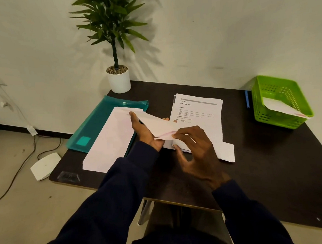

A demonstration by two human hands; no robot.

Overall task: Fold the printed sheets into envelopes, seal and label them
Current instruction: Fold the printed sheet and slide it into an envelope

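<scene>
The envelope [156,124] is held in the air above the surface [273,161], between the envelope stack [110,140] and the printed sheets [197,109]. The left hand [145,132] cradles it from beneath, thumb and fingertips curled round its edges. The right hand [196,153] pinches its pinkish near end, the other fingers spread. With nothing firm behind it the paper may buckle, so a sharp pull could tear the flap or seal it crooked.
</scene>
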